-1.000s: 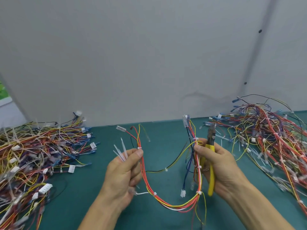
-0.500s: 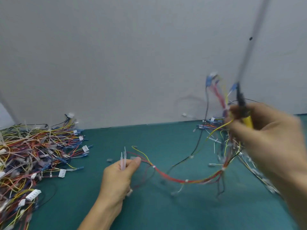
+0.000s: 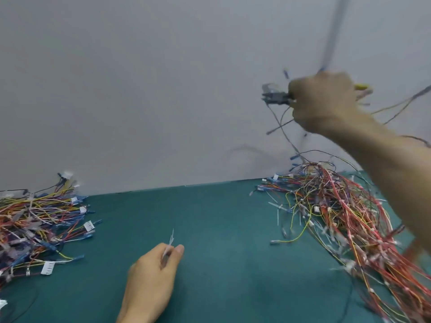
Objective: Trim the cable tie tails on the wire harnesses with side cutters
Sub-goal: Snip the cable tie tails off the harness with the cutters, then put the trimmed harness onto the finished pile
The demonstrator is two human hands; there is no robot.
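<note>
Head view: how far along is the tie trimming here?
Done, apparently: cut tails are pinched in the left hand. In hand: the right hand grips side cutters and a blurred harness above the right pile. Left: the left pile, probably untrimmed.

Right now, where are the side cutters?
Head view, upper right: side cutters gripped in the raised right hand, nose pointing left, above the right-side harness pile.

The right hand (image 3: 324,101) has swung from lower centre to the upper right of the frame, carrying the side cutters (image 3: 276,97) and the wire harness (image 3: 280,123), now blurred. The left hand (image 3: 151,276), at lower centre, has let go of the harness and pinches only the cut cable tie tails (image 3: 171,240).
</note>
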